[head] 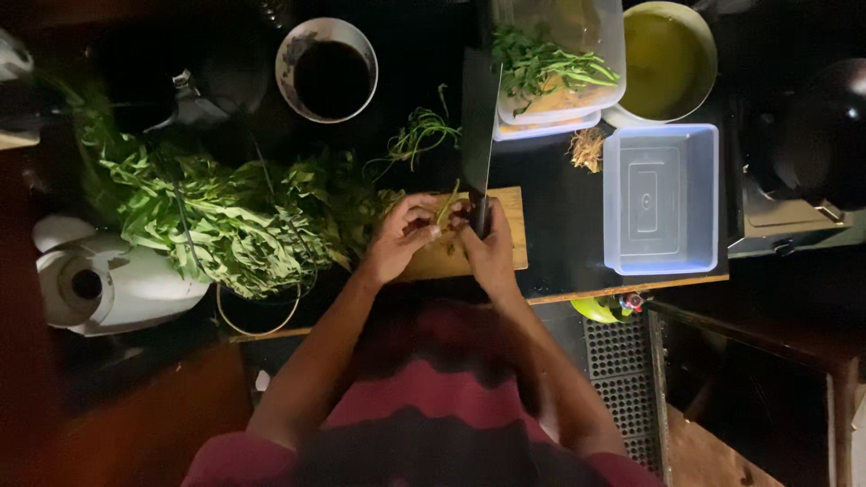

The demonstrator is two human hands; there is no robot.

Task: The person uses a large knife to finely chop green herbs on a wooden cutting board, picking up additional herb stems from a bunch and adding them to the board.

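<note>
My left hand (402, 236) pinches a thin green stem (446, 206) over a small wooden cutting board (510, 236). My right hand (485, 242) is closed on the handle of a broad cleaver (478, 117), whose dark blade points away from me, and its fingertips also touch the stem. A big heap of leafy greens (225, 216) lies just left of the board. A few loose green stems (419, 133) lie beyond the board.
A clear tub holding cut greens (555, 63) sits far centre, an empty clear plastic box (663, 198) to the right, a pot of yellowish liquid (667, 54) behind it. A dark-filled metal bowl (329, 72), a white appliance (99, 284) at left, and a dark wok (825, 135) at right.
</note>
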